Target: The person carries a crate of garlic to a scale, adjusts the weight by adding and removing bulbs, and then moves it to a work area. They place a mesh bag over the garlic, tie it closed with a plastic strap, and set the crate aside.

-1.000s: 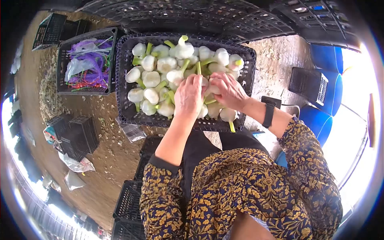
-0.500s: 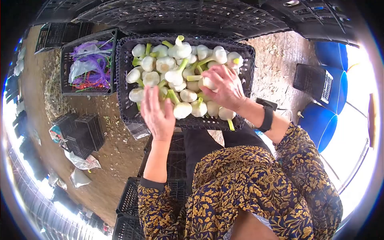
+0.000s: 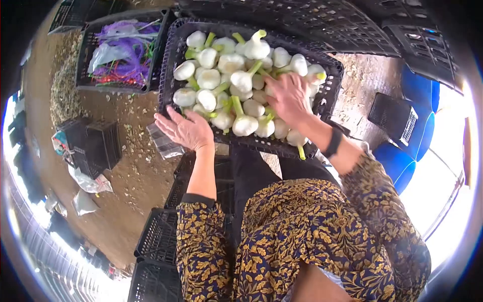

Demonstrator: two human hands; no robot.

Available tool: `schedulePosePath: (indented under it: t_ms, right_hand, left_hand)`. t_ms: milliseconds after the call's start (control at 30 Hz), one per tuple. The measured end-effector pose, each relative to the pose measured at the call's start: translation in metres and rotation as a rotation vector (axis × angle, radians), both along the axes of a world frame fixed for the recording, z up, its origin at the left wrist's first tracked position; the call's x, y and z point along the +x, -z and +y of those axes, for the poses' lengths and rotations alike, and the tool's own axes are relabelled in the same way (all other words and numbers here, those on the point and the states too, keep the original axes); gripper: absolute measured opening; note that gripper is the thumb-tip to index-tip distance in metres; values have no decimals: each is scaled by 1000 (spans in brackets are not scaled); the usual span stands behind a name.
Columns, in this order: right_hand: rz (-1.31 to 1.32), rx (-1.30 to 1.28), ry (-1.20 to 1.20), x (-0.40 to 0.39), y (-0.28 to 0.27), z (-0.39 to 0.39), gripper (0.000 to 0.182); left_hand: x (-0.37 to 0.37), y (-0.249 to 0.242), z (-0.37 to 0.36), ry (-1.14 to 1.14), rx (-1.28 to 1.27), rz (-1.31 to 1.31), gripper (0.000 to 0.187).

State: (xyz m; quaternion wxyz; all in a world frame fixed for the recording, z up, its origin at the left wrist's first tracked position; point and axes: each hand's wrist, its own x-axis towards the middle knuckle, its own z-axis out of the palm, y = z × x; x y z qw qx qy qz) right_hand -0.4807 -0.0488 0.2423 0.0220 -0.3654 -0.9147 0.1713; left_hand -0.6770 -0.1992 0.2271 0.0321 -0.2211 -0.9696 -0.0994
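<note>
I see the black crate (image 3: 168, 75) heaped with garlic bulbs (image 3: 236, 75), sorting barely begun. My right hand (image 3: 289, 95) has its fingers curled onto bulbs; my left hand (image 3: 187, 131) hangs open-fingered at the near rim, empty.

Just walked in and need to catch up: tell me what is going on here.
A person sits over a black crate heaped with white garlic bulbs with green stems. The right hand lies on the bulbs at the crate's right side. The left hand is spread open, empty, at the crate's near left edge. A second crate to the left holds purple netting.
</note>
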Motion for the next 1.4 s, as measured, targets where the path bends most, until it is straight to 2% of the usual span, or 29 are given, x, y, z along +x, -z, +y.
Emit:
schedulePosePath:
  t_ms: [67,133,167,200,267,300,333,400,467,500,533,600,633,667,767,833,867,933,967,1067,1133,1200,1233,1267,1333,1400]
  right_hand:
    - [41,-55,3,-7,4,-10,48]
    - [2,80,9,-17,17,-9,47]
    - [-5,-78,28,-10,19,-2,49]
    - [-8,-71,27,-11,2,-2,49]
    - [193,-166,-75,-11,-50,-15,41]
    - [137,-258,-157,-14,-58,-33,43]
    - [87,-343,-241,-21,-61,-45,44]
    - [130,-260,-265,-22,-35,-58,48]
    - [39,-444,-309,-25,-21,-54,52]
    - [172,-532,-290,-18,-15,-52,53]
    - [166,-536,-285,-13,-29,-46,53]
    - [258,-448,-289,0,-63,-26,53]
    - [227,-312,-287,8,-70,-18,56]
    - [100,-287,-287,16,-68,-10,58]
    - [39,-313,-284,7,-45,-3,53]
    - [-222,-224,-334,-8,-29,-7,48]
    - [-229,-222,-326,-9,-25,-10,48]
    - [-179,-206,-250,-8,-19,-18,50]
    - [-57,-204,-264,1,-8,-19,49]
    - [-142,-300,-233,-7,-10,-10,44]
    - [-72,-300,-240,0,-11,-5,44]
    - [297,-410,-127,14,-10,5,39]
    - [435,-173,-103,12,-17,18,36]
    - [431,-182,-108,7,-19,29,36]
    - [457,-33,94,-14,-20,51,33]
    - [451,-82,147,-38,-14,64,37]
  left_hand:
    - [0,0,1,-11,-17,-3,48]
    - [-1,1,1,-21,1,-19,46]
    - [0,0,-1,-20,-24,-7,46]
    - [-1,2,1,-21,-39,9,45]
    - [-1,3,0,-5,-47,8,45]
    - [0,3,3,1,5,67,42]
    - [1,2,4,6,11,66,42]
    - [0,1,3,16,7,81,42]
    - [-2,2,3,18,0,87,43]
    - [-2,0,4,8,-5,65,43]
    - [0,0,3,-1,-14,36,43]
    - [0,2,1,-2,-20,26,43]
    - [0,2,2,-10,-22,28,43]
    - [0,2,3,-16,-22,29,43]
    - [2,-4,5,-40,-31,-10,43]
    - [-1,-3,5,-16,-47,1,44]
    - [0,-4,5,-30,-57,-26,44]
    - [1,-5,7,8,-84,77,42]
    - [0,1,4,5,-70,83,42]
    - [1,-4,6,-31,-84,-32,45]
    - [2,-6,3,-29,-91,-36,45]
    - [-2,-3,7,-40,-89,-40,45]
    - [-2,-2,7,-36,-96,-38,45]
    - [-1,-3,5,-28,-111,-39,45]
    - [3,-8,6,-29,-78,-30,45]
    - [1,-6,6,-31,-94,-43,45]
